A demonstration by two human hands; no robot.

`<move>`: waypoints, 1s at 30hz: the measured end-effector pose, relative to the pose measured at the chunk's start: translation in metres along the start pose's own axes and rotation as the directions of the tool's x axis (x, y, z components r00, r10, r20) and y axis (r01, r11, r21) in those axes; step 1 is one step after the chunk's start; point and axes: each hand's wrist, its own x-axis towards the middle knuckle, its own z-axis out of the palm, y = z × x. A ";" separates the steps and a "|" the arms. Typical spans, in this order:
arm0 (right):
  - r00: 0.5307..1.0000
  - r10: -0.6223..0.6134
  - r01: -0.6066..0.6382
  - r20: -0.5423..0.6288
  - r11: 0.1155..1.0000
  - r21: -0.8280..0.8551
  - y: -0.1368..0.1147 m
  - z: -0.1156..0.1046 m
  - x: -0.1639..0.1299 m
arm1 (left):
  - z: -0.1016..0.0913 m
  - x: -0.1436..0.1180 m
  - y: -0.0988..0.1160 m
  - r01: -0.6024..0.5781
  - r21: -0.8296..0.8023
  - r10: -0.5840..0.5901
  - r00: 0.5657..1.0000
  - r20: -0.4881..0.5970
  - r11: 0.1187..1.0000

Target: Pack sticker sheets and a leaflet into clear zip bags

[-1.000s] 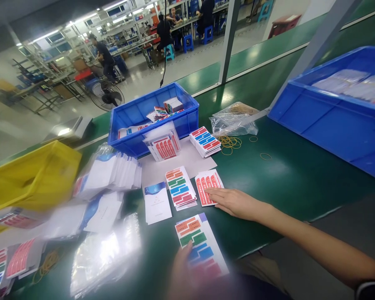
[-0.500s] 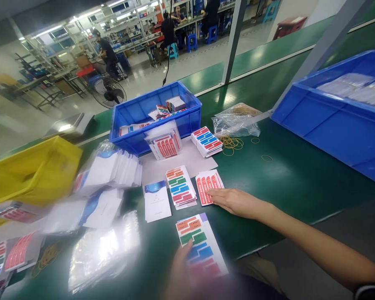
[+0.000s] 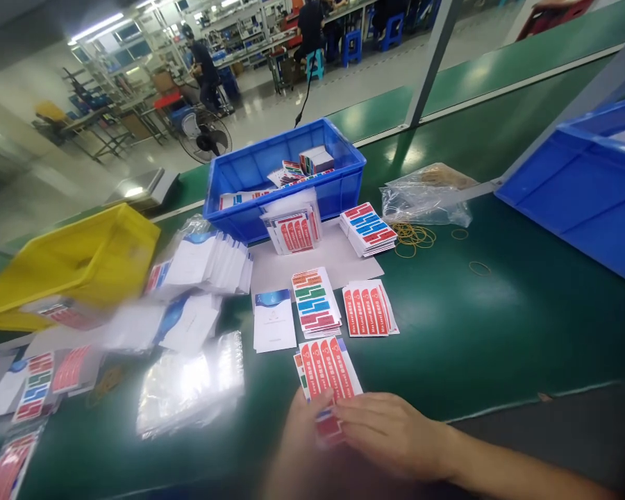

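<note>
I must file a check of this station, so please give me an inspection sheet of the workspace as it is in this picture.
Surface: green table, a grey sheet in the middle.
Job's things: red sticker sheet on a multicolour sheet, both hands on them; red stack, multicolour stack, white-blue card beyond.
Clutter: rubber bands, clear bags, bag of bands, scattered cards.
Hands: left hand at the sheets' left edge; right hand flat on their near end.
Cables: one cable hanging behind the small blue bin.
Surroundings: yellow bin, large blue bin, fan, people at far benches.
</note>
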 end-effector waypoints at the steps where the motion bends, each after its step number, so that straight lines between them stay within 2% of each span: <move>1: 1.000 0.008 -0.007 -0.025 1.000 0.016 0.000 -0.001 0.001 | -0.004 -0.001 0.005 -0.039 0.090 0.040 0.999 -0.014 0.995; 4: 0.969 0.152 -0.140 -0.196 0.987 0.074 0.010 -0.008 0.007 | -0.010 -0.014 0.035 -0.153 0.395 0.165 0.986 0.005 0.906; 6: 0.909 0.329 -0.297 -0.256 0.942 0.156 0.022 -0.009 0.012 | -0.006 -0.028 0.060 -0.253 0.606 0.231 0.966 0.117 0.754; 7: 0.880 0.416 -0.375 -0.230 0.904 0.204 0.027 -0.007 0.014 | -0.002 -0.034 0.071 -0.335 0.701 0.262 0.941 0.215 0.629; 9: 0.838 0.538 -0.495 -0.095 0.821 0.285 0.037 0.002 0.018 | 0.008 -0.044 0.088 -0.456 0.809 0.270 0.886 0.376 0.371; 11: 0.807 0.589 -0.563 0.047 0.742 0.364 0.042 0.015 0.020 | 0.015 -0.045 0.094 -0.496 0.838 0.261 0.860 0.438 0.227; 13: 0.780 0.613 -0.597 0.125 0.669 0.442 0.043 0.027 0.022 | 0.017 -0.041 0.092 -0.490 0.852 0.281 0.857 0.432 0.184; 16: 0.731 0.663 -0.633 0.158 0.575 0.518 0.039 0.040 0.026 | 0.015 -0.033 0.083 -0.489 0.846 0.318 0.853 0.414 0.213; 18: 0.726 0.663 -0.634 0.181 0.544 0.550 0.037 0.042 0.030 | 0.009 -0.032 0.081 -0.511 0.821 0.350 0.840 0.414 0.256; 20: 0.742 0.636 -0.616 0.213 0.521 0.590 0.037 0.041 0.032 | -0.003 -0.032 0.083 -0.530 0.803 0.451 0.808 0.379 0.273; 21: 0.747 0.624 -0.610 0.231 0.504 0.612 0.037 0.040 0.032 | -0.011 -0.031 0.086 -0.521 0.810 0.536 0.780 0.324 0.269; 23: 0.739 0.627 -0.606 0.247 0.459 0.649 0.038 0.036 0.030 | -0.032 -0.030 0.093 -0.424 0.879 0.717 0.680 0.151 0.217; 25: 0.728 0.634 -0.609 0.262 0.422 0.672 0.039 0.033 0.027 | -0.056 -0.026 0.098 -0.202 0.972 0.837 0.547 0.013 0.117; 26: 0.730 0.627 -0.608 0.271 0.415 0.677 0.039 0.032 0.025 | -0.067 -0.023 0.099 -0.076 0.995 0.864 0.503 -0.015 0.061; 27: 0.735 0.615 -0.609 0.285 0.415 0.676 0.040 0.031 0.024 | -0.077 -0.020 0.099 0.038 0.999 0.875 0.484 -0.025 0.008; 28: 0.742 0.601 -0.610 0.298 0.421 0.671 0.040 0.031 0.023 | -0.086 -0.017 0.097 0.126 0.991 0.873 0.486 -0.031 -0.035; 30: 0.758 0.571 -0.606 0.315 0.438 0.664 0.039 0.031 0.023 | -0.098 -0.011 0.093 0.210 0.976 0.853 0.519 -0.054 -0.066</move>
